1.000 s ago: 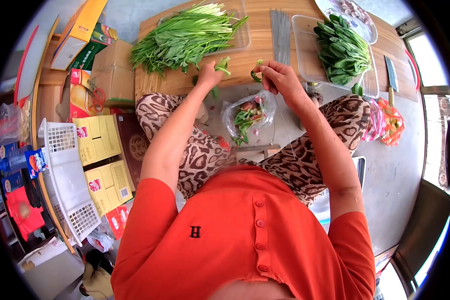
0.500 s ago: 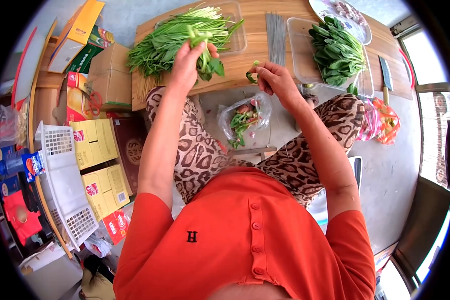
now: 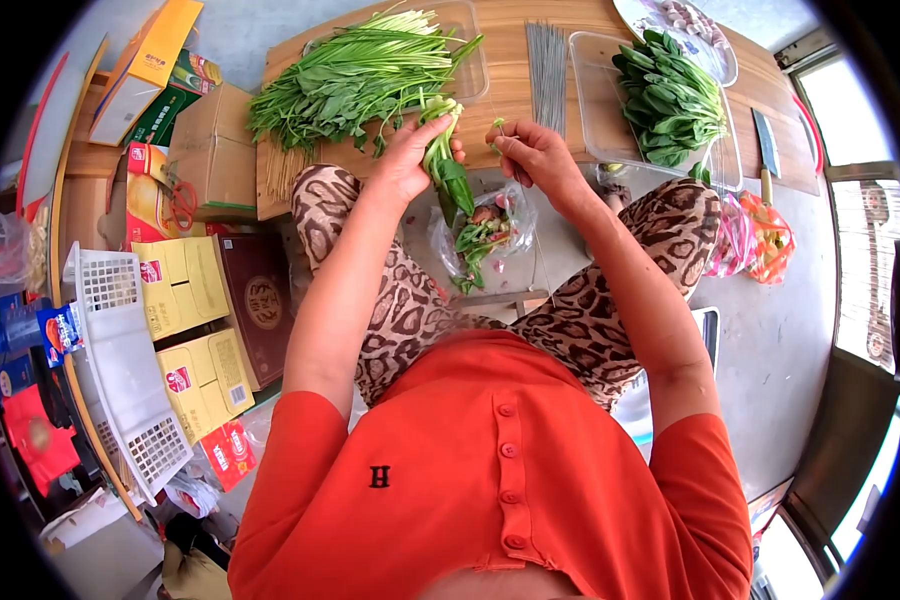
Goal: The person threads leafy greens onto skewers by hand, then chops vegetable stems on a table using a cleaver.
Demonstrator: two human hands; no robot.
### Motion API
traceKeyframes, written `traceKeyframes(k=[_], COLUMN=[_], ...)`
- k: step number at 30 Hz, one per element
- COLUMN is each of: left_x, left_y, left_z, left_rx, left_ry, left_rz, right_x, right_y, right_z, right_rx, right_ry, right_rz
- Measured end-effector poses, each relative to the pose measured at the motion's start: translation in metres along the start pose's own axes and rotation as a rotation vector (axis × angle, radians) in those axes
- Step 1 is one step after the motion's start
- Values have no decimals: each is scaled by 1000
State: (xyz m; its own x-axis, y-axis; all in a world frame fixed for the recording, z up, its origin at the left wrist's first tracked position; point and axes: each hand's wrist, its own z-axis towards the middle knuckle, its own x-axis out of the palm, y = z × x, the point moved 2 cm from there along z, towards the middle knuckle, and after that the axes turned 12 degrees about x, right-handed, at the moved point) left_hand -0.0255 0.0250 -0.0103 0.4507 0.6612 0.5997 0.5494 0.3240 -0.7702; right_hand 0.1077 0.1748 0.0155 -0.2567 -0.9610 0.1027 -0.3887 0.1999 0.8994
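My left hand (image 3: 415, 160) is closed around a small bunch of leafy greens (image 3: 454, 185), pale stems up and dark leaves hanging down over the plastic bag. Just to its right, my right hand (image 3: 535, 157) pinches what looks like a thin skewer (image 3: 538, 235), with a bit of green at the fingertips; much of it is hidden by the hand. The two hands are apart, above the table's near edge. Beyond the left hand, a large heap of long-stemmed greens (image 3: 370, 80) lies in and over a clear tray (image 3: 478, 75).
Thin grey skewers (image 3: 546, 80) lie on the wooden table (image 3: 510, 65). At right are a clear tray (image 3: 595, 120) with dark leafy greens (image 3: 668, 100), a plate (image 3: 645, 15) and a knife (image 3: 767, 145). A plastic bag of scraps (image 3: 520, 235) sits between the knees; boxes (image 3: 195, 370) stand left.
My left hand has moved down and right with the bunch, now nearer the right hand, and the leaves hang lower. My right hand has shifted slightly left.
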Motion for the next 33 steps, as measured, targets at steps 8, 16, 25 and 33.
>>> traceKeyframes(k=[8, 16, 25, 33], left_x=[-3, -2, -2, -3], left_y=[4, 4, 6, 6], left_z=[1, 0, 1, 2], left_rx=[8, 34, 37, 42], left_ry=[-66, -60, -55, -45], left_rz=[36, 35, 17, 12], right_x=[3, 7, 8, 8], right_y=[-6, -14, -9, -10], right_z=[0, 1, -2, -1], right_rx=[3, 5, 53, 66], right_ry=[49, 77, 85, 99], right_rz=[-88, -114, -174, -165])
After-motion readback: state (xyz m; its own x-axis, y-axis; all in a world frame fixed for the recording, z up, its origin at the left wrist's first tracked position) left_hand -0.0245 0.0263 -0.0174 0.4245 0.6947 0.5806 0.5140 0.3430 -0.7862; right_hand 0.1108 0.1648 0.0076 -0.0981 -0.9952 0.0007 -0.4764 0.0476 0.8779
